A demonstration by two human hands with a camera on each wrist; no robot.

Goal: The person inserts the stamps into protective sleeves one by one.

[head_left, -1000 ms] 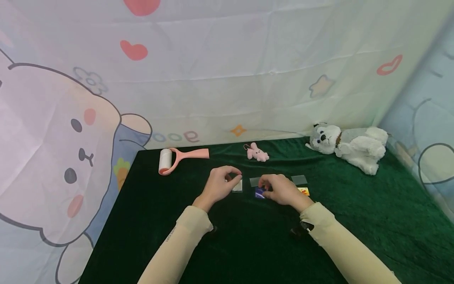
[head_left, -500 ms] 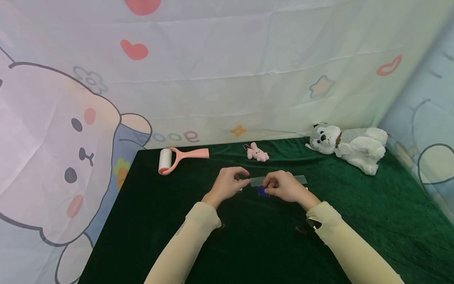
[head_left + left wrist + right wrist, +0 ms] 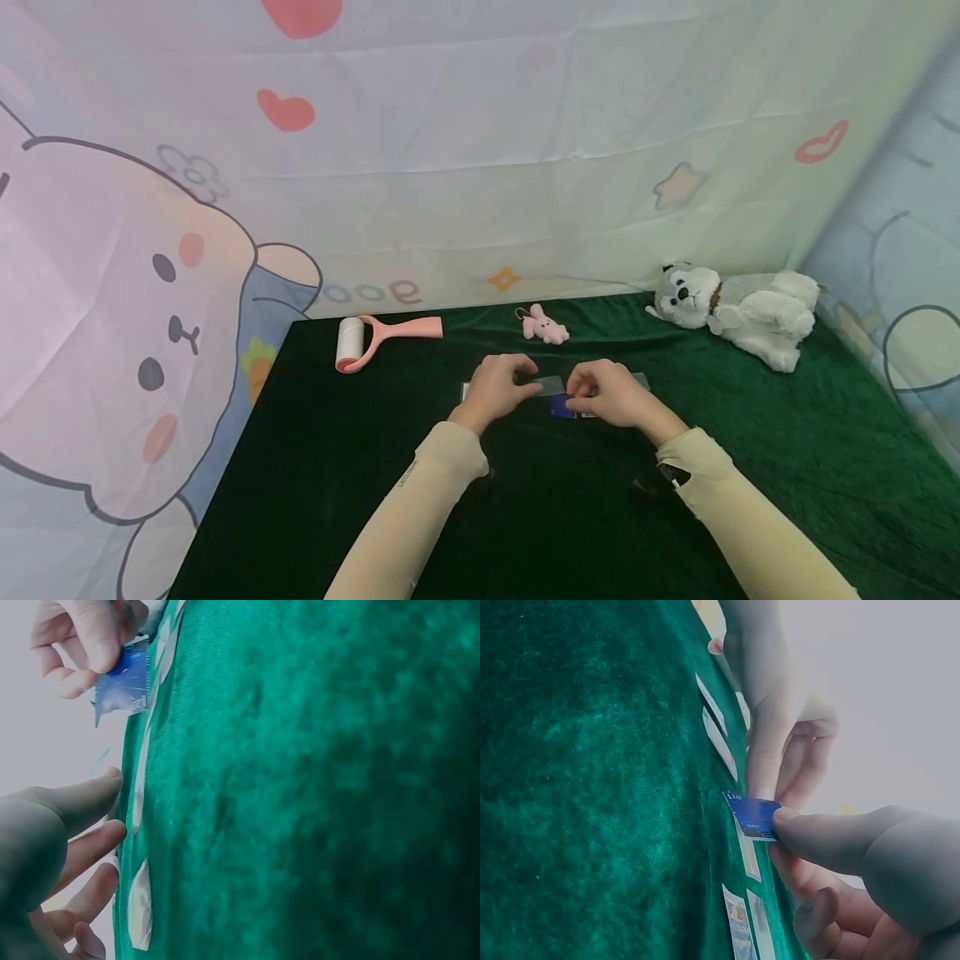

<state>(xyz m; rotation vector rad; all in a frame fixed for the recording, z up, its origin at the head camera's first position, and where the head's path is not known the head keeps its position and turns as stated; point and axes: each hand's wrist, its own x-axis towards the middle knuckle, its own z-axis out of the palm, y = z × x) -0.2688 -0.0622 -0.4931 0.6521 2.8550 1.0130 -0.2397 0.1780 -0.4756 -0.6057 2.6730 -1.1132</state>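
Note:
My right hand pinches a small blue postage stamp between thumb and fingers, its perforated edge showing in the right wrist view. The same stamp hangs tilted above the cloth in the left wrist view. Left of it, my left hand hovers with thumb and fingers apart, nothing seen between them. A clear sleeve lies on the cloth between the hands, near the left fingertips. Another clear sleeve is partly hidden behind the right hand. A pictured stamp lies below the right hand.
Dark green velvet cloth covers the table. Toward the back lie a pink-handled lint roller, a small pink plush rabbit and a grey-white plush dog. A printed curtain hangs behind.
My left hand has shifted right, from the left-hand pieces to beside the clear sleeve. My right hand has moved slightly right, carrying the blue stamp.

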